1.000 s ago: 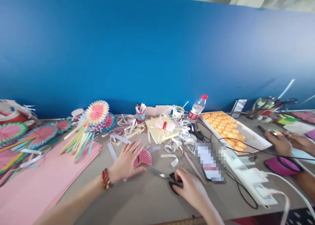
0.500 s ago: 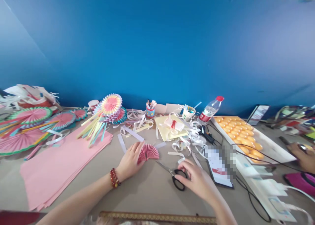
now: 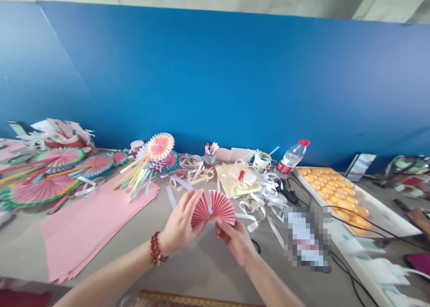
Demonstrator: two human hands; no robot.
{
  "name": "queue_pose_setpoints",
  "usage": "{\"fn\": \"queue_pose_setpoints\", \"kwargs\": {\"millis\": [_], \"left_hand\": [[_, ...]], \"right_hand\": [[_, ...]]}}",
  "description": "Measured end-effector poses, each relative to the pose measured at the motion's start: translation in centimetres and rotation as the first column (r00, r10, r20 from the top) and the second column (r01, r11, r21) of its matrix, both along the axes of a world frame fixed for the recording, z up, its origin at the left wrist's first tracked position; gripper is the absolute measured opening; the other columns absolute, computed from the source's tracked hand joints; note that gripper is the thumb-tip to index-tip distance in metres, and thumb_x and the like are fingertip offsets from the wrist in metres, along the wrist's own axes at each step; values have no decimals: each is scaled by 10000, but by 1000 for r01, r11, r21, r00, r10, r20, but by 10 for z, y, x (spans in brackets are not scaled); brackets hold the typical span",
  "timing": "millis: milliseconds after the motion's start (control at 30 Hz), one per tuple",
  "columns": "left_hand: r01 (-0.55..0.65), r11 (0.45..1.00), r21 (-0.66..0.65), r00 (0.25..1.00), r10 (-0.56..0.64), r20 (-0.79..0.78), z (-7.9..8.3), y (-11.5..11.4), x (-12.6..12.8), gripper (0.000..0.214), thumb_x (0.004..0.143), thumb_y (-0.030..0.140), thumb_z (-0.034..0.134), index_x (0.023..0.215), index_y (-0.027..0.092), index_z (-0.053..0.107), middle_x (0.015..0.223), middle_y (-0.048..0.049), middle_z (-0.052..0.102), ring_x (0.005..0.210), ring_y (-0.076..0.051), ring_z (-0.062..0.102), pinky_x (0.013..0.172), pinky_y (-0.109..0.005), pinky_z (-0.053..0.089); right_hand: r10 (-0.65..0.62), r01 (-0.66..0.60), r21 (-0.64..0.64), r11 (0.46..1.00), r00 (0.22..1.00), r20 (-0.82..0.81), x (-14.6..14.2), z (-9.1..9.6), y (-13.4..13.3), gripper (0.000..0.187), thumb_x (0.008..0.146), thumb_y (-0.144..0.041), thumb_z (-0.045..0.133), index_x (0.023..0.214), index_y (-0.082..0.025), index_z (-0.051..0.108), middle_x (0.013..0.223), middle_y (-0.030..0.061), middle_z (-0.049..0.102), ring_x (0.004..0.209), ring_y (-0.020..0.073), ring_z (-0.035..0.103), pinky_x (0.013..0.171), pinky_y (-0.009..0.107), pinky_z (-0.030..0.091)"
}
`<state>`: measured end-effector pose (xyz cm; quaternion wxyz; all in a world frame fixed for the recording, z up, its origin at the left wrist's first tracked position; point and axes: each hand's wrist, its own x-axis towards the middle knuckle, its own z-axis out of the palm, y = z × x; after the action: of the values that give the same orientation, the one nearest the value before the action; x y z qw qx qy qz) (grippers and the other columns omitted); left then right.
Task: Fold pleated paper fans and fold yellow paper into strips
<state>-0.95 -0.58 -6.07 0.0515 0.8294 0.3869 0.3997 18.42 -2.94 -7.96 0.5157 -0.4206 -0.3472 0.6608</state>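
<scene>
1. Seen from the fan, rosettes [image 3: 60,190] lie in a pile between nine and ten o'clock.
2. At nine o'clock, a stack of pink paper [image 3: 90,226] spreads on the worktop [image 3: 134,271].
3. Near eleven o'clock, more rosettes with trailing strips, the paper tassels [image 3: 134,181], rest at the stack's far end.
4. Between eight and nine o'clock, the left hand [image 3: 181,217], a red bracelet [image 3: 155,248] at its wrist, grips the fan's left half, fingers over it, thumb at its lower edge.
5. At twelve o'clock stands the pen cup [image 3: 210,157].
6. At the dial's centre, the pink fan [image 3: 224,206] is held between both hands, a narrow gap parting its pleats at the top.
7. Near five o'clock, the right hand [image 3: 237,242] pinches the fan's lower right edge; a black loop [image 3: 257,245] shows just beside it, partly hidden.
8. Between one and two o'clock lie yellow sheets [image 3: 230,190] bearing a white bundle [image 3: 248,178].
9. At two o'clock is a bottle [image 3: 292,158].
10. Near four o'clock is a pixelated phone [image 3: 307,242].
11. Between two and three o'clock, a tray [image 3: 396,217] holds orange domes [image 3: 325,186].
</scene>
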Motion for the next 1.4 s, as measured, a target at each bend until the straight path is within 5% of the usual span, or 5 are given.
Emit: {"fn": "queue_pose_setpoints", "kwargs": {"millis": [333, 500, 867, 1167, 1400], "left_hand": [[66, 996, 67, 991, -73, 111, -9, 5, 2, 677, 882, 233, 634, 1469, 165, 304, 1450, -215, 407, 1370, -315, 383, 1092, -493, 399], [56, 985, -164, 955, -5, 297, -13, 4, 0, 171, 940, 309, 563, 859, 165, 607, 877, -84, 627, 864, -204, 613, 797, -323, 498], [628, 459, -628, 615, 203, 762, -31, -9, 27, 375, 841, 493, 677, 986, 148, 715, 880, -68, 708, 767, -160, 614, 691, -239, 457], [831, 265, -489, 354, 426, 832, -35, -9, 28, 287, 744, 346, 816, 915, 137, 717, 796, -17, 615, 623, -60, 489, 663, -199, 425], [780, 319, -539, 422, 368, 828, -27, -10, 27, 316, 718, 379, 829, 817, 114, 690, 757, -27, 638, 628, -84, 520, 618, -201, 427]], "right_hand": [[-34, 19, 153, 988, 995, 97, 7, -13, 10, 340, 552, -396, 904, 622, -177, 653, 554, 1, 592, 531, 140, 528, 515, 270, 451], [-120, 81, 251, 965, 982, 145, 14, -24, 18, 319, 562, -412, 882, 652, -205, 658, 581, 17, 632, 533, 181, 572, 526, 309, 492], [-104, 25, 322, 946, 967, 231, 8, -20, 12, 297, 613, -500, 828, 681, -233, 718, 709, 61, 695, 666, 244, 619, 670, 365, 535], [6, -87, 288, 954, 963, 270, 0, -10, 7, 290, 608, -485, 849, 638, -225, 723, 618, 71, 669, 702, 279, 646, 658, 379, 539], [-140, 31, 301, 953, 927, 348, 4, -20, 5, 300, 554, -432, 895, 630, -221, 696, 566, 41, 637, 570, 233, 595, 545, 360, 529]]}}
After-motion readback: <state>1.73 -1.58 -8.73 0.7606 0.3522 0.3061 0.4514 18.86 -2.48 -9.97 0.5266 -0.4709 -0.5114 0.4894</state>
